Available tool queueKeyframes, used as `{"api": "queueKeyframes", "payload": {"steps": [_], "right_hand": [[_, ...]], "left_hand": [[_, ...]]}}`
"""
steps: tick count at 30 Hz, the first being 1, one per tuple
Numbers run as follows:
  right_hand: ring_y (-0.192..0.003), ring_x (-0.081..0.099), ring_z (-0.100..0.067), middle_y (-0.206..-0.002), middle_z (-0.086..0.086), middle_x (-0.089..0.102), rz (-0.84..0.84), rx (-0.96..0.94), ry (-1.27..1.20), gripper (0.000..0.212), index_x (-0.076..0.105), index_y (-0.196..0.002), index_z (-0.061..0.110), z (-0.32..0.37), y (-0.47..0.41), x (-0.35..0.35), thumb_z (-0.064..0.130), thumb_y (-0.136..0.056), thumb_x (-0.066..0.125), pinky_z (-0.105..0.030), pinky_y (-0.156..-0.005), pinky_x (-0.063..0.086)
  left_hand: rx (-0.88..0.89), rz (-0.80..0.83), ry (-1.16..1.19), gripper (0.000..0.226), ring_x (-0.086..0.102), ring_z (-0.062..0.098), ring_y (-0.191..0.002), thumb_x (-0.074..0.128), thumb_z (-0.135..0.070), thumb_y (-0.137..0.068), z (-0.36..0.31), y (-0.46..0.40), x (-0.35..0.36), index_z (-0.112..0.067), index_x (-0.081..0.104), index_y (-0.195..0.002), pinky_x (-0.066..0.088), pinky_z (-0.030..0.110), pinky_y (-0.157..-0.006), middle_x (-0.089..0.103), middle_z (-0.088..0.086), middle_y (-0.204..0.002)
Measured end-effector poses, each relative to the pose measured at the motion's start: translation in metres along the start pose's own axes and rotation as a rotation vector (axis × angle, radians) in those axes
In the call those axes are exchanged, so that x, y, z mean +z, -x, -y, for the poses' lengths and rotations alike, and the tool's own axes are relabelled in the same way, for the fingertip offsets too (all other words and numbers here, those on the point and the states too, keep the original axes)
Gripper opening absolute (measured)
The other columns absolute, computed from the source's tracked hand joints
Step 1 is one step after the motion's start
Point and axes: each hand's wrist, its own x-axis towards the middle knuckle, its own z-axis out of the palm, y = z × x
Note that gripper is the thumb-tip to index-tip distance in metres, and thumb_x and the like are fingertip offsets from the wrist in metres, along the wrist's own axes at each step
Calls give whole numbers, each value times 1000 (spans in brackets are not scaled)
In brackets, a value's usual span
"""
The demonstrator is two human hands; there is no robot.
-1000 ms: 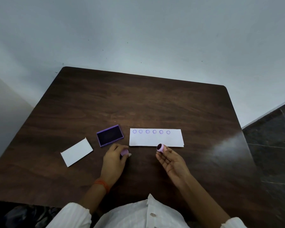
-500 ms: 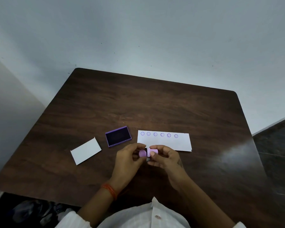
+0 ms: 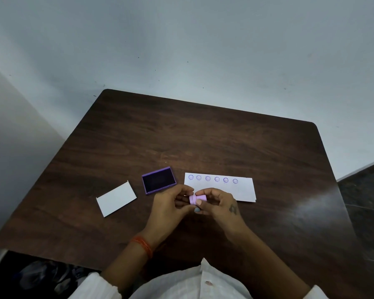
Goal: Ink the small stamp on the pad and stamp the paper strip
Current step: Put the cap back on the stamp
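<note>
We have the small pink stamp pinched between both hands, lying sideways just above the near part of the table. Our right hand wraps its fingers around the body of the stamp, and our left hand closes its fingertips on the left end, where a ridged ring looks like a cap meeting the body. Both grips are narrow and closed on the stamp; we cannot tell whether that cap is fully seated or partly off.

Just beyond our hands lies the paper strip, its near left edge partly hidden behind our fingers. A row of six purple prints runs along its far edge, with blank paper to the right of the last one. Left of the strip sits the open ink pad, its dark face exposed, and further left a white card, perhaps the pad's lid.

We judge the stamping is largely done and this step is handling the cap. If another print is wanted, the stamp face must be bared, turned down, pressed squarely on the pad, then carried right to the blank stretch.
</note>
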Motion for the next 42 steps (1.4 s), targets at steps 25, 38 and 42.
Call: {"api": "queueKeyframes", "payload": {"steps": [25,38,42], "right_hand": [[-88,70,-23,-101,-15,71,114,129,-127,20,69,-97,14,8,-14,2,11,-77,71,-35,-79,59],[-87,65,-14,-91,0,72,55,16,259,22,68,-93,18,-4,-35,35,22,-73,74,-27,-80,54],[-73,57,-8,-78,-1,69,1,-237,563,12,67,-81,16,-10,-48,52,24,-84,59,-16,-64,41]], "left_hand": [[-207,-15,188,27,70,9,-88,75,-8,-74,-4,-4,-3,-14,72,-99,57,36,-86,75,2,-97],[-243,-131,155,33,68,2,-89,72,-3,-74,29,1,-9,-25,68,-99,55,15,-78,72,-5,-99],[-342,-167,144,35,67,2,-88,71,1,-73,40,-2,-14,-24,67,-98,54,16,-82,72,-4,-99]]}}
